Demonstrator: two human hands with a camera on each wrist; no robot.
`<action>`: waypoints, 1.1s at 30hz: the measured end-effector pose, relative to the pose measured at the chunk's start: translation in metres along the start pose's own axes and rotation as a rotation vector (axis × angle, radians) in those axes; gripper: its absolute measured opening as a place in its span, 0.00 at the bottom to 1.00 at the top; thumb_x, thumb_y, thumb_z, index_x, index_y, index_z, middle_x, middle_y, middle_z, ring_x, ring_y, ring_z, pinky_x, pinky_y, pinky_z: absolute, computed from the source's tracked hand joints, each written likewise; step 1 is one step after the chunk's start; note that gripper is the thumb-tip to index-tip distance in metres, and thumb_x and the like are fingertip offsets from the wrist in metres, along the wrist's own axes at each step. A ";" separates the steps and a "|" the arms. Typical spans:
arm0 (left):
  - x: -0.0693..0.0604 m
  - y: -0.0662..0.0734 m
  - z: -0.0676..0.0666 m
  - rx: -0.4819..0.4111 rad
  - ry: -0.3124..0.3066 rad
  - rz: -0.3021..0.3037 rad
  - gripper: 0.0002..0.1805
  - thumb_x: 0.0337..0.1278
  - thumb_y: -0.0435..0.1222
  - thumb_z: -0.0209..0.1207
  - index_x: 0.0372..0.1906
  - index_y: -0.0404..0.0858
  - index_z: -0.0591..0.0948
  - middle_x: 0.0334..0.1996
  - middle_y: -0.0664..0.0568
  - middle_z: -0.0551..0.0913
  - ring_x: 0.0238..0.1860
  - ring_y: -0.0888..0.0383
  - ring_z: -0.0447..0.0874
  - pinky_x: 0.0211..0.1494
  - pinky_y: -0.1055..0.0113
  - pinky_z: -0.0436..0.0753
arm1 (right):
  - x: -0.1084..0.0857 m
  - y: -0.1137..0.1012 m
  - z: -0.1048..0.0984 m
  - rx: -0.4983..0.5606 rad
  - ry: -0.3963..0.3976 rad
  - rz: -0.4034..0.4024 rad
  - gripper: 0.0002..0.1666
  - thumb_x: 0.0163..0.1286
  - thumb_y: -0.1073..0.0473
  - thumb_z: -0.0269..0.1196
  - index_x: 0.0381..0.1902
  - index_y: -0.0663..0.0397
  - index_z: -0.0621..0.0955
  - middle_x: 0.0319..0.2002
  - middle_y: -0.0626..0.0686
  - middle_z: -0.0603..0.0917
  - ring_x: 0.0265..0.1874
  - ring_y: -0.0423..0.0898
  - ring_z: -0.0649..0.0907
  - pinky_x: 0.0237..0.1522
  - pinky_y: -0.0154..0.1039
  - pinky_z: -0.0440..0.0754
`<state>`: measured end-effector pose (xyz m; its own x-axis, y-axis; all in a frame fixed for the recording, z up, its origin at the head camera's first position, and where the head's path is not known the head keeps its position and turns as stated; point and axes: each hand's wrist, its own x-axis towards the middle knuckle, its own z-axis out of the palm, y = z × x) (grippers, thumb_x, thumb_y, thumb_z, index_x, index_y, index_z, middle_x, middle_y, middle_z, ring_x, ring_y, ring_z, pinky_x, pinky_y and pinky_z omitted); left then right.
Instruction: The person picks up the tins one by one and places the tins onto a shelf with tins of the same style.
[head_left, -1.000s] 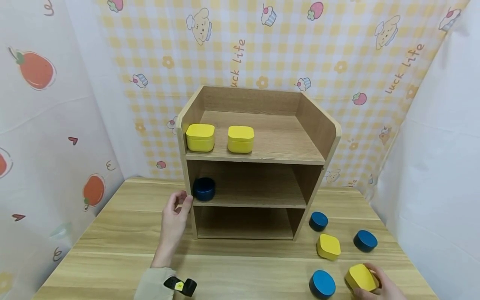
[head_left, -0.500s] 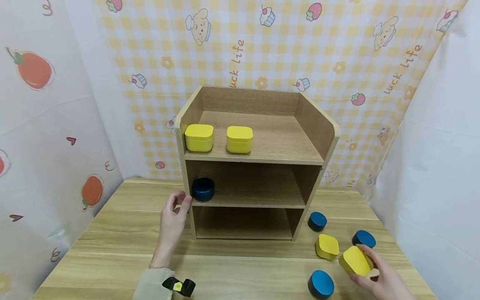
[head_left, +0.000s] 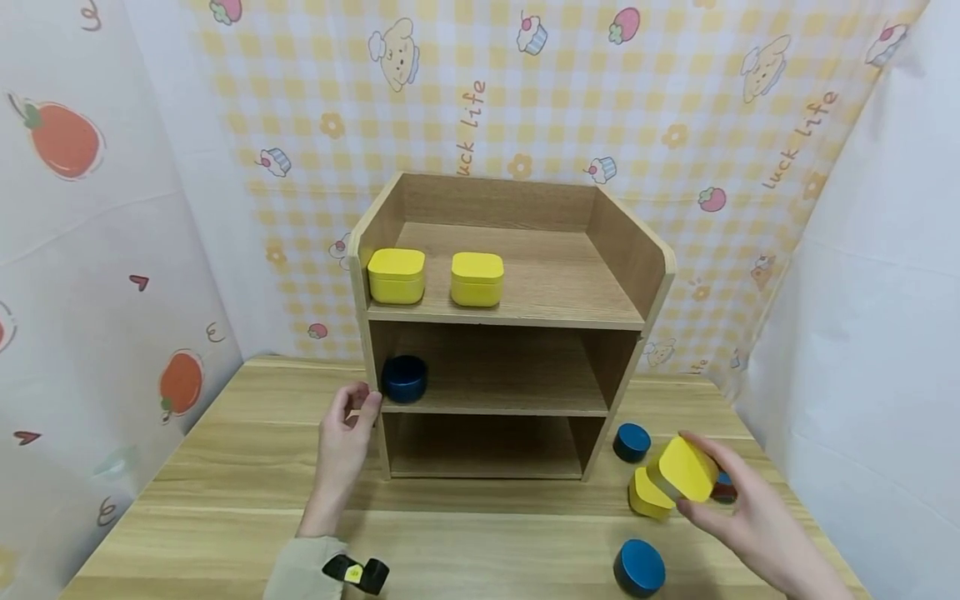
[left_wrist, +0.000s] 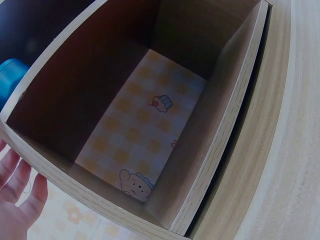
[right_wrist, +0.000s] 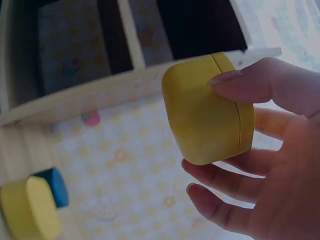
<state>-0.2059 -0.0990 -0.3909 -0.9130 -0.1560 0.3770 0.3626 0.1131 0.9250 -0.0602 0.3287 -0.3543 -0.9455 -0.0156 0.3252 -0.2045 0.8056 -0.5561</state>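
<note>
My right hand (head_left: 750, 517) pinches a yellow rounded-square box (head_left: 684, 469) between thumb and fingers, tilted above the table. A lid seam shows on this box (right_wrist: 205, 110) in the right wrist view. Below it, partly covered, stands another yellow box (head_left: 647, 497). My left hand (head_left: 341, 446) touches the outer left side of a wooden shelf (head_left: 506, 318), its fingers loosely bent. Two yellow boxes, one at the left (head_left: 397, 276) and one beside it (head_left: 477, 280), stand on the top tier. A dark blue round tin (head_left: 404, 380) sits at the left of the middle tier.
On the table right of the shelf stand a blue round tin (head_left: 632, 442), a nearer blue tin (head_left: 640, 568), and a third blue tin (head_left: 724, 490) mostly hidden behind my right hand. Patterned cloth (head_left: 525, 100) hangs behind the shelf, with white cloth on both sides.
My right hand has raised the yellow box off the table and carried it left and farther away, over the other yellow box. My left hand has stayed at the shelf's side.
</note>
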 end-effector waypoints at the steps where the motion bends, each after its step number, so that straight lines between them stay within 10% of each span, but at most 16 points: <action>1: 0.000 0.000 0.000 0.000 0.001 0.000 0.11 0.68 0.30 0.56 0.48 0.25 0.75 0.38 0.50 0.74 0.40 0.63 0.73 0.40 0.78 0.73 | 0.003 -0.004 -0.001 -0.001 0.002 -0.011 0.45 0.54 0.63 0.75 0.68 0.56 0.68 0.57 0.59 0.75 0.42 0.35 0.75 0.38 0.33 0.79; 23: 0.001 0.000 0.000 -0.006 -0.008 0.000 0.12 0.68 0.31 0.56 0.49 0.25 0.74 0.38 0.49 0.74 0.40 0.63 0.73 0.41 0.77 0.73 | 0.059 -0.074 -0.033 0.004 -0.008 -0.374 0.48 0.53 0.69 0.74 0.70 0.49 0.67 0.58 0.47 0.77 0.48 0.38 0.76 0.47 0.28 0.73; 33: 0.000 -0.001 0.000 -0.013 -0.008 -0.007 0.12 0.68 0.31 0.57 0.49 0.25 0.74 0.38 0.49 0.74 0.39 0.64 0.73 0.40 0.78 0.74 | 0.086 -0.106 -0.043 -0.032 -0.096 -0.404 0.43 0.59 0.65 0.72 0.70 0.45 0.67 0.61 0.44 0.75 0.50 0.39 0.77 0.49 0.34 0.73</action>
<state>-0.2063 -0.0992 -0.3917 -0.9168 -0.1493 0.3704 0.3589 0.0989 0.9281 -0.1090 0.2674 -0.2343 -0.8103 -0.3883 0.4390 -0.5576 0.7413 -0.3735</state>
